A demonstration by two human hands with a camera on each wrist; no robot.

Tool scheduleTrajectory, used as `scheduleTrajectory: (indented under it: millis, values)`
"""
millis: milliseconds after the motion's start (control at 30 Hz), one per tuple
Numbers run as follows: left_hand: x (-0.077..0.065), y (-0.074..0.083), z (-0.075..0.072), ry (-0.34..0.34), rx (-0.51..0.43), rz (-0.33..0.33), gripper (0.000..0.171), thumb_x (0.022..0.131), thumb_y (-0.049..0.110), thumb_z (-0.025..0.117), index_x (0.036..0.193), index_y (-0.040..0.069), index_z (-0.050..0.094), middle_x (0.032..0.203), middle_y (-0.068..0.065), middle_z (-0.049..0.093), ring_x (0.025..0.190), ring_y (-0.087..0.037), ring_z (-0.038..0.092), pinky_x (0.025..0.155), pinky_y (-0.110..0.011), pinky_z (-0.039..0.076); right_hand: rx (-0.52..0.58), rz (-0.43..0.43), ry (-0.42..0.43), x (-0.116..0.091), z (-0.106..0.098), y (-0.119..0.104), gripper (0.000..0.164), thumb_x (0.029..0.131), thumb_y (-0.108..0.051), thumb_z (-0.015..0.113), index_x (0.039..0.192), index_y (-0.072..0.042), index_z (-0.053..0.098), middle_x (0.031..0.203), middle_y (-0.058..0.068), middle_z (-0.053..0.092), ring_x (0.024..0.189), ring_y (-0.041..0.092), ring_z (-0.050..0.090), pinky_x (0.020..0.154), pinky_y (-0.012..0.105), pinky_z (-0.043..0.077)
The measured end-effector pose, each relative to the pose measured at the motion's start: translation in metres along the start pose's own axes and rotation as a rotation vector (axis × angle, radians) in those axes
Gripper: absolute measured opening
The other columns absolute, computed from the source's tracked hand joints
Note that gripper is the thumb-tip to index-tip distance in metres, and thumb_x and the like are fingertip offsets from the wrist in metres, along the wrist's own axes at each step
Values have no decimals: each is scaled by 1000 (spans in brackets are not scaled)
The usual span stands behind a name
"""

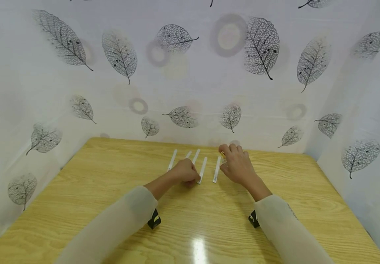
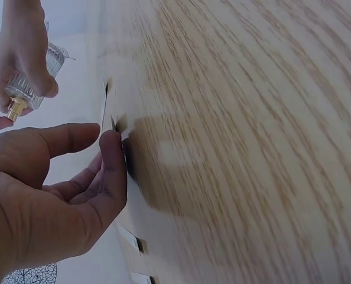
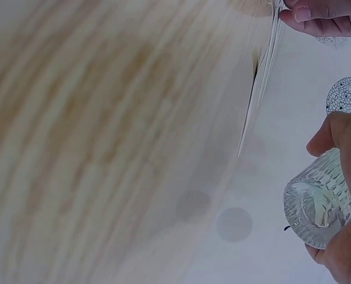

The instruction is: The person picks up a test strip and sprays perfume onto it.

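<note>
A clear ribbed glass perfume bottle (image 3: 317, 201) with a gold spray top (image 2: 16, 108) is gripped in my right hand (image 1: 238, 164). It tilts in the air, over the far part of the table beside the rightmost white paper strip (image 1: 217, 169). My left hand (image 1: 186, 171) has its fingers bent, with thumb and index fingertips right at the near end of another white paper strip (image 1: 202, 169); I cannot tell whether they pinch it. Left of that strip lie several more, among them a slanted paper strip (image 1: 196, 156) and the leftmost paper strip (image 1: 172, 160), partly hidden by the left hand.
The wood-grain table (image 1: 196, 220) reaches back to a pale curtain (image 1: 190, 84) printed with leaves, which also hangs at both sides. Small dark devices (image 1: 154, 220) sit under the wrists. The strips lie in a loose row near the table's far edge.
</note>
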State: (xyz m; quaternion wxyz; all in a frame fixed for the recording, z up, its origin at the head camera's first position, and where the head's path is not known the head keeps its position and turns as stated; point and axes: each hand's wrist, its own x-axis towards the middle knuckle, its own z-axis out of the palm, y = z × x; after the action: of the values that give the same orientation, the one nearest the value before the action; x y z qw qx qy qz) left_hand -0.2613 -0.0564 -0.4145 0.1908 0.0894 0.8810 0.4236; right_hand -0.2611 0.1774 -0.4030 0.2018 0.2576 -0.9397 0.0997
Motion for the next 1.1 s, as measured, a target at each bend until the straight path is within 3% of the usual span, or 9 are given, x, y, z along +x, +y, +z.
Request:
scheduleTrajectory:
  millis: [233, 433, 667, 833, 1100]
  values:
    - [-2, 6, 3, -14, -71, -68, 11, 84, 3, 80, 77, -3, 73, 71, -11, 70, 56, -18, 67, 57, -30, 60, 19, -11, -18, 0, 0, 0, 47, 84, -9, 73, 124, -16, 49, 101, 10, 53, 79, 26, 41, 62, 36, 29]
    - [1, 9, 5, 19, -63, -97, 16, 80, 4, 85, 74, 0, 71, 69, -11, 70, 54, -18, 67, 55, -30, 60, 29, -15, -23, -1, 2, 1, 46, 84, -8, 72, 123, -16, 49, 101, 9, 54, 78, 26, 41, 62, 36, 29]
    - [1, 10, 6, 4, -32, -66, 20, 76, 2, 88, 79, 3, 69, 77, -10, 69, 55, -15, 66, 57, -26, 59, 34, -21, -33, -1, 2, 1, 45, 84, -9, 70, 123, -16, 48, 100, 8, 53, 79, 25, 43, 62, 35, 30]
    - [4, 8, 7, 15, 16, -46, 24, 74, 3, 90, 79, 3, 67, 72, -9, 69, 55, -16, 67, 55, -26, 58, 42, -15, -41, -1, 1, 0, 45, 83, -9, 70, 122, -16, 49, 100, 8, 53, 80, 26, 44, 62, 35, 32]
    - [4, 5, 9, 17, -20, -20, 22, 75, -7, 85, 85, 1, 67, 75, -11, 69, 59, -18, 68, 58, -26, 60, 53, -18, -46, -2, 2, 1, 46, 82, -9, 70, 123, -15, 49, 100, 8, 54, 81, 26, 44, 62, 36, 33]
